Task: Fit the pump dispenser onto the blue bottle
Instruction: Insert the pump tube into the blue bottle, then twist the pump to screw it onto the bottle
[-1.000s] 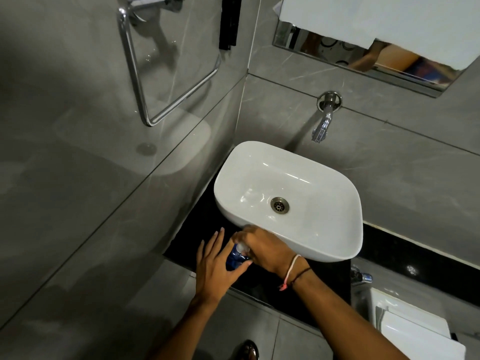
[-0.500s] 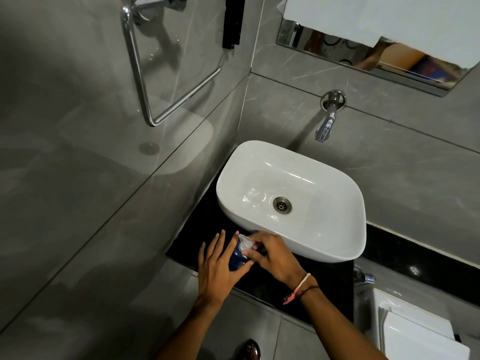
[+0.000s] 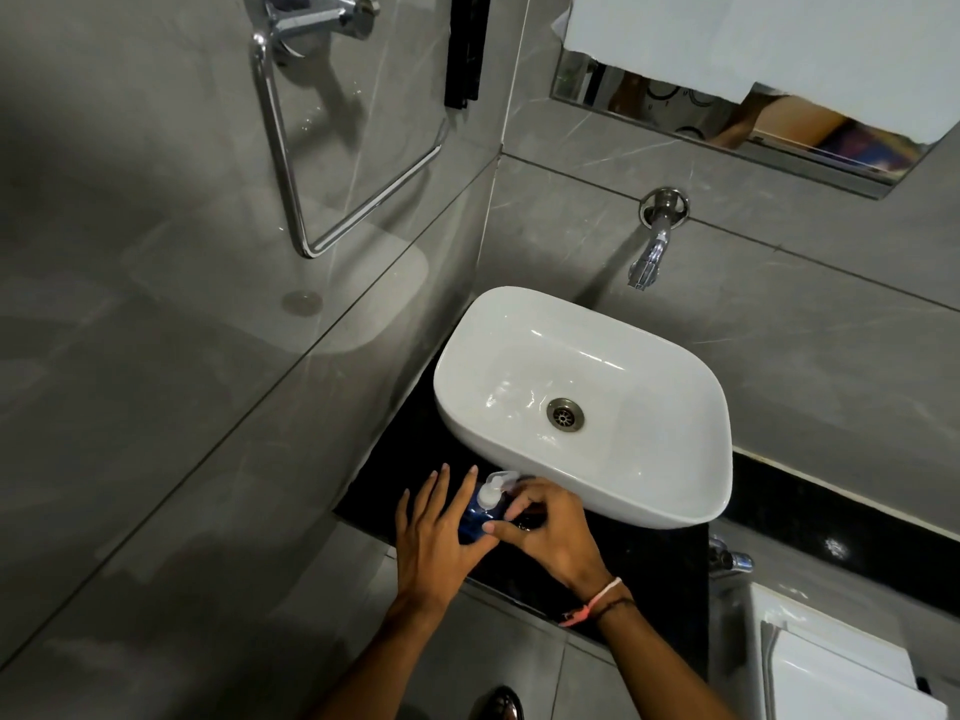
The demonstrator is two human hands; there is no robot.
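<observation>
The right hand (image 3: pixel 550 532), which covered the bottle top a second ago, has shifted aside, exposing the white pump dispenser (image 3: pixel 493 492) seated on the blue bottle (image 3: pixel 475 517). The bottle stands on the black counter (image 3: pixel 649 579) beside the basin (image 3: pixel 587 407). The left hand (image 3: pixel 434 532) steadies the bottle with fingers spread; right fingertips pinch at the collar, probably for final tightening.

The bottle (image 3: pixel 474 517) in the lower middle of the frame is blue with a white pump (image 3: pixel 493 490), the basin (image 3: pixel 649 491) is glossy white, the counter (image 3: pixel 810 517) is black, and the wall tiles (image 3: pixel 156 356) are grey with pale veins.
</observation>
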